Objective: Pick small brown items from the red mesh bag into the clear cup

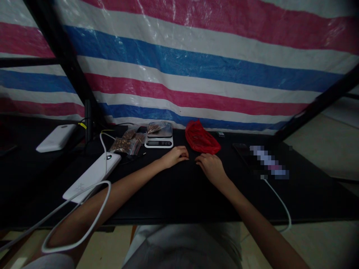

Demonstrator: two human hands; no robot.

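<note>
Nearest of all, a lap in pale cloth sits up against the black bench (pixel 179 201), and a white cable (pixel 62 249) loops in front of the left forearm. Just beyond that arm, a white power bank (pixel 91 181) lies slantwise; over on the right, a phone (pixel 259 160) with a blurred-out screen has a white cord (pixel 286 213) running from it. Now the hands: the right hand (pixel 210 166) is palm down, loosely curled and half open, no object visible in it, right at the near side of the crumpled red bag (pixel 201 139); in this dim light I can't tell whether they touch. The left hand (pixel 177 157) is near it, fingers softly bent, also showing nothing held, just in front of the white scale (pixel 159 143). One clear packet (pixel 155 128) of brown bits lies on the scale's plate, more packets (pixel 125 145) crowd its left side, and a striped sheet (pixel 196 71) hangs behind everything.
</note>
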